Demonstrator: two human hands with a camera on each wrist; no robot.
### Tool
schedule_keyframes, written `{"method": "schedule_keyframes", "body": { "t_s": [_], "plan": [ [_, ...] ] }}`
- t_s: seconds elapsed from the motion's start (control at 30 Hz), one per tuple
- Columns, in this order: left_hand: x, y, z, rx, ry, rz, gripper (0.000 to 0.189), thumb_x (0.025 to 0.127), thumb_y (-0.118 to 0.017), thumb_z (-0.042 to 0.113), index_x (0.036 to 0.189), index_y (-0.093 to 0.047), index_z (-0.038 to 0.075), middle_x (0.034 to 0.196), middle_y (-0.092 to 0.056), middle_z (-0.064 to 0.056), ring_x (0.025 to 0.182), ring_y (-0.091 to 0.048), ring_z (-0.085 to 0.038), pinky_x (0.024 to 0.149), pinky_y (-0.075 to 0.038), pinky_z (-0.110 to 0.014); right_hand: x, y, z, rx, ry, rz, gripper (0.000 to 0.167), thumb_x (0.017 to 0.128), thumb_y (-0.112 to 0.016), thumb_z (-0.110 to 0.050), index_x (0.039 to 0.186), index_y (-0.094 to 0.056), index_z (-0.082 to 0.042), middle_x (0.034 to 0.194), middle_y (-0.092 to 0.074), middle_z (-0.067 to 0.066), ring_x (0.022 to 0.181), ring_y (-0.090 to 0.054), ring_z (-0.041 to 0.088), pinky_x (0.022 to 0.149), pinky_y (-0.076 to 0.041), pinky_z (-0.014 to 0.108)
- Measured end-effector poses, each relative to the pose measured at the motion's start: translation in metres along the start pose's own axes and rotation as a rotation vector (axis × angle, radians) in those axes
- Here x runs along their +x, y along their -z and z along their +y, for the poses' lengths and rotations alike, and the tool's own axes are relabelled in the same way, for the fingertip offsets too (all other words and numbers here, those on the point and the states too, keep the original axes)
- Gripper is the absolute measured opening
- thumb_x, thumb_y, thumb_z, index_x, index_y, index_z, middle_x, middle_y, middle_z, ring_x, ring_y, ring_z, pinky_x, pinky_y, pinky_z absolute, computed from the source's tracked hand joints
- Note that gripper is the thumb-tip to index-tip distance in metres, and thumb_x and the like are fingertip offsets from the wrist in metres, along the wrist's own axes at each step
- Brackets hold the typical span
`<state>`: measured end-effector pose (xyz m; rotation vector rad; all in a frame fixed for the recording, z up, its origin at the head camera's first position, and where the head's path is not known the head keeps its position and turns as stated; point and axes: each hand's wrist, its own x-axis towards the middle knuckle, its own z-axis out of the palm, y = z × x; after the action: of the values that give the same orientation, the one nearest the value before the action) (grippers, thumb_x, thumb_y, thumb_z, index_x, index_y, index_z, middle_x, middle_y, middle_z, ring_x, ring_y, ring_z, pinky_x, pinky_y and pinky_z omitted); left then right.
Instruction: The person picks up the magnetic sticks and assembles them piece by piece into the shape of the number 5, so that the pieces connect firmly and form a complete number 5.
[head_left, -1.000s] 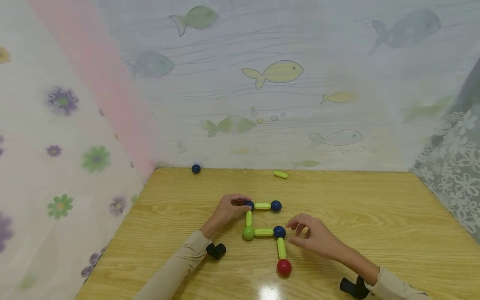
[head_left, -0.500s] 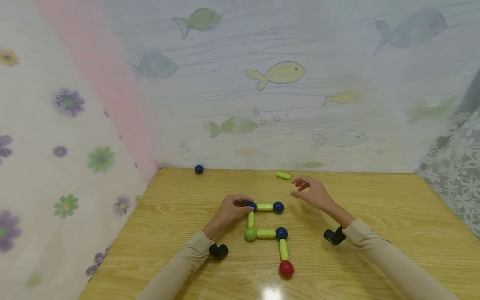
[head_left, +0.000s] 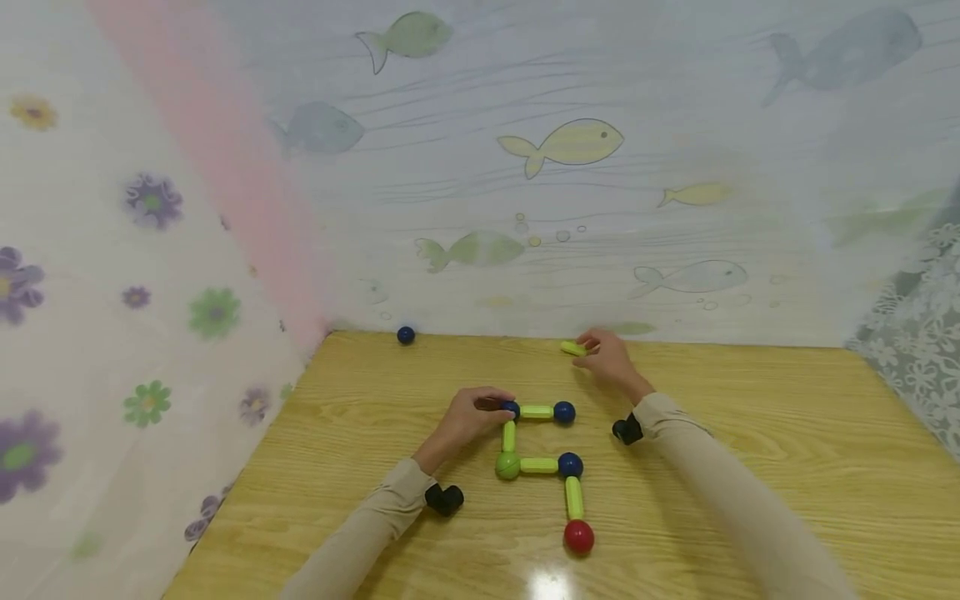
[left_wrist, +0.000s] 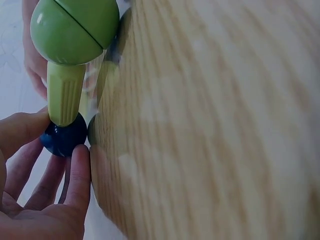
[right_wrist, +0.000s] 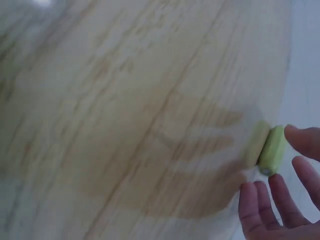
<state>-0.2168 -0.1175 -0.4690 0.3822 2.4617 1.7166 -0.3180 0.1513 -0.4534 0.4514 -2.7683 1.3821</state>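
Observation:
With thumb and fingers my left hand [head_left: 465, 419] pinches a dark blue ball [left_wrist: 64, 136] at the far left corner of a magnetic ball-and-stick figure. From that ball one yellow-green stick [head_left: 537, 412] leads right to another blue ball [head_left: 564, 412], and a second stick [left_wrist: 66, 92] leads to a green ball [head_left: 507, 465]. Farther along come another stick [head_left: 538, 466], a blue ball [head_left: 570, 465], a stick and a red ball [head_left: 579, 537]. My right hand [head_left: 607, 360] is at a loose yellow-green stick [right_wrist: 272, 150] lying at the back, thumb and fingers spread around it.
A single blue ball [head_left: 406, 335] lies at the table's back left edge. Behind the wooden table [head_left: 712, 467] hangs a fish-patterned cloth [head_left: 465, 183], and a flowered cloth [head_left: 195, 367] borders the left side. Black cameras [head_left: 445, 500] sit on both wrists.
My right hand has travelled from beside the figure's right blue ball to the loose stick at the back. The left hand keeps its hold on the far left ball.

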Motion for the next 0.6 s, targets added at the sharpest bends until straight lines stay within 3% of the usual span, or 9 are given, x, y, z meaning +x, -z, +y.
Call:
{"method": "schedule_keyframes", "body": {
  "t_s": [0.2, 0.6],
  "plan": [
    [0.000, 0.002, -0.002, -0.004, 0.006, 0.004, 0.029, 0.085, -0.073, 0.016, 0.112, -0.070, 0.008, 0.107, -0.067, -0.002, 0.097, -0.062, -0.016, 0.084, -0.050, -0.031, 0.007, -0.012, -0.001, -0.027, 0.004, 0.056, 0.018, 0.083, -0.065, 0.005, 0.100, -0.062, 0.011, 0.102, -0.060, 0.026, 0.097, -0.057, 0.040, 0.083, -0.048, 0.048],
    [-0.001, 0.000, -0.002, -0.003, -0.009, 0.004, 0.030, 0.085, -0.073, 0.018, 0.113, -0.069, 0.008, 0.108, -0.067, -0.002, 0.098, -0.062, -0.016, 0.084, -0.050, -0.031, 0.014, -0.021, 0.001, -0.030, 0.051, 0.087, 0.016, 0.082, -0.066, 0.003, 0.096, -0.065, 0.010, 0.092, -0.062, 0.023, 0.086, -0.058, 0.035, 0.077, -0.049, 0.045]
  ]
}}
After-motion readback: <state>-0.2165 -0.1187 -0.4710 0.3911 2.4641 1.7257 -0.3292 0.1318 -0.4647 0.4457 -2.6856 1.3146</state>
